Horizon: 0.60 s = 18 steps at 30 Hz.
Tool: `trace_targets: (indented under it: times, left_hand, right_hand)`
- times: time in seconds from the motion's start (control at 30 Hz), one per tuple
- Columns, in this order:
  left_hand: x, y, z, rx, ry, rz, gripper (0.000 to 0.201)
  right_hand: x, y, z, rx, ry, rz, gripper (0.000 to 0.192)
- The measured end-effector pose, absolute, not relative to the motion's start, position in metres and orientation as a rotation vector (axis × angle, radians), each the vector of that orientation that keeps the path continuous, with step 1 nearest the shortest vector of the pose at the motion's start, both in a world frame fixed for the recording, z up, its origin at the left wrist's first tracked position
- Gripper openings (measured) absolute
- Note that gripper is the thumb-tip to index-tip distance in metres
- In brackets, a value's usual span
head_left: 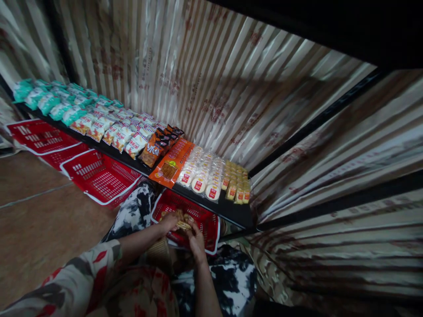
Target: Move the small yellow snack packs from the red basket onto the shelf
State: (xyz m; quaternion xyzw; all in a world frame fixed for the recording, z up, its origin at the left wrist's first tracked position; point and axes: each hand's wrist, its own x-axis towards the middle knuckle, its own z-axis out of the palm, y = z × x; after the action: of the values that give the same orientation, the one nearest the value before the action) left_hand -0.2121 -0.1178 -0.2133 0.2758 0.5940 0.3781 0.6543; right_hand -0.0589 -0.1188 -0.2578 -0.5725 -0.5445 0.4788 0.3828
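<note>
Both my hands are inside a red plastic basket [210, 229] with a white rim, which stands between my knees under the shelf's front edge. My left hand [169, 222] curls over small golden-yellow snack packets [182, 224] from the left. From the near right, my right hand [196, 242] closes its fingers on the same bunch. The packets lie in a cluster between the two hands, and their print is too dim to read. Similar yellow packets [237, 182] stand in rows at the shelf's right end, beside round white wrapped cakes [198, 185].
A black shelf [228, 212] holds green bags [48, 103], white snack bags [120, 136], brown bags [152, 152] and an orange flat pack [170, 169]. Two more red baskets [99, 174] stand left on the brown floor [49, 233]. A dark metal post [317, 125] and striped sheeting surround the shelf.
</note>
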Motion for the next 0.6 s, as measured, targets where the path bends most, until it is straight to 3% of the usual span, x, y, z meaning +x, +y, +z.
trace_targets:
  times: [0.3,0.6]
  left_hand:
    - [-0.194,-0.106,-0.185,0.739,1.421,0.813,0.005]
    - [-0.188,-0.098,-0.178,0.781,1.421,0.790,0.009]
  right_hand:
    - [-0.049,-0.128,-0.229,-1.384,-1.230,1.215,0.038]
    - [-0.044,-0.123,-0.237,-1.313,-1.104,1.268,0.044]
